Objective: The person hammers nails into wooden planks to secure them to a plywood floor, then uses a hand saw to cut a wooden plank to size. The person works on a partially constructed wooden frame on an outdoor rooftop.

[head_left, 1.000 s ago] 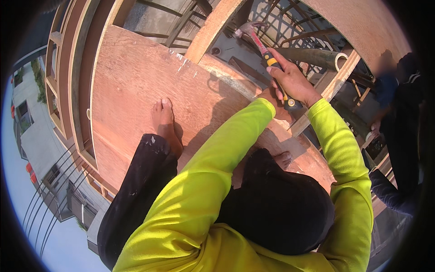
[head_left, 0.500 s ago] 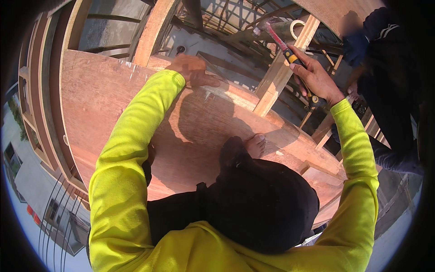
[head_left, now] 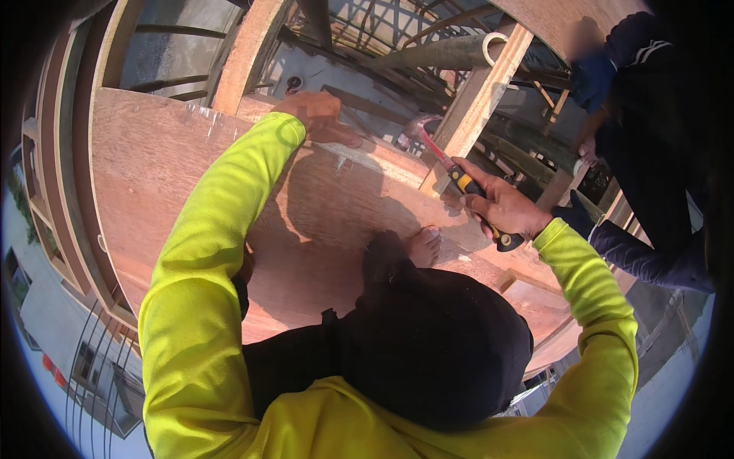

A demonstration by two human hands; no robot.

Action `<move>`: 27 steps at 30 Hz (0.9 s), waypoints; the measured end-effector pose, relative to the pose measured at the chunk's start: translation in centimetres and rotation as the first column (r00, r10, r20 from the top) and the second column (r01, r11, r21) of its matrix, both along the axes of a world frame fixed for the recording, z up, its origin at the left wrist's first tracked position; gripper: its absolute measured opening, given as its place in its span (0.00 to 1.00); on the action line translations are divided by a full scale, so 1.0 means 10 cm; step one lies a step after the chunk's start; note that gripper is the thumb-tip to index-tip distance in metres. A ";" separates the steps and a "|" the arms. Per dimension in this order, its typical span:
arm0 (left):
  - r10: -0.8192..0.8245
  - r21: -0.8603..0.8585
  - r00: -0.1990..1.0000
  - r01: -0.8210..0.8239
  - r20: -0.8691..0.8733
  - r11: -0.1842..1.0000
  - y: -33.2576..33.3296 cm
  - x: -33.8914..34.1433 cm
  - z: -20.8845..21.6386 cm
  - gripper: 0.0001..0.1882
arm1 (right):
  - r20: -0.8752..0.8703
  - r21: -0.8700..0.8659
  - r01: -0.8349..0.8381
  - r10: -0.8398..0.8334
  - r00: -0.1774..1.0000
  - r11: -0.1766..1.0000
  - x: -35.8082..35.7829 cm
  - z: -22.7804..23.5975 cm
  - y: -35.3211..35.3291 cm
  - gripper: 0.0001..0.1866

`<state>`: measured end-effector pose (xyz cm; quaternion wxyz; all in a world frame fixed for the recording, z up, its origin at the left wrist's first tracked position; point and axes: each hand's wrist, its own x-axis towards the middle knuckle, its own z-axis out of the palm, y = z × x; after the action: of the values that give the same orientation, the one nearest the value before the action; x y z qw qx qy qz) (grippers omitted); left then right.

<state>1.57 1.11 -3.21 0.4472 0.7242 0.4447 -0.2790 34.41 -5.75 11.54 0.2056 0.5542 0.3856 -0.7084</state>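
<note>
My right hand [head_left: 508, 205] is closed around the black and yellow grip of a claw hammer [head_left: 437, 147]. The hammer's red shaft slants up and left, and its metal head hangs beside an upright timber post. My left hand [head_left: 317, 118] rests at the far edge of a large reddish plywood sheet [head_left: 176, 172], over the timber along that edge. Its fingers are curled, with one pointing right; whatever they hold, if anything, is hidden. My bare foot [head_left: 424, 246] is on the plywood, right of the middle.
Timber posts [head_left: 252, 57] rise past the far edge, and bamboo poles [head_left: 436, 57] cross the opening beyond. A co-worker in dark clothes [head_left: 650, 145] crouches at the right, one hand near the bamboo. Framing boards [head_left: 65, 153] run along the left, with a building and wires lower left.
My right hand has brought the hammer down and to the left, nearer the plywood's far edge. My left hand stays at nearly the same place.
</note>
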 end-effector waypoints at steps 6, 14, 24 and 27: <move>0.015 -0.087 0.998 -0.020 -0.054 0.996 0.08 0.02 0.12 0.40 | 0.016 0.419 0.163 -0.187 0.982 0.893 0.03 -0.08 0.50 0.34; 0.004 -0.059 1.000 -0.005 -0.018 0.998 0.06 -0.02 0.11 0.40 | -0.015 0.145 0.039 -0.037 0.999 0.989 0.21 -0.05 0.28 0.35; -0.058 -0.069 0.996 0.054 -0.063 0.996 0.08 -0.02 0.03 0.44 | 0.050 0.150 -0.008 0.001 0.999 0.989 0.11 0.13 0.30 0.34; 0.003 -0.186 1.000 -0.006 -0.014 0.983 0.05 0.05 0.10 0.40 | 0.041 0.556 0.209 -0.277 0.960 0.805 0.04 -0.13 0.11 0.36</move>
<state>2.06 1.62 -2.23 0.5104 0.6764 0.4213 -0.3233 34.76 -4.68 10.21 -0.0308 0.6759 0.4842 -0.5547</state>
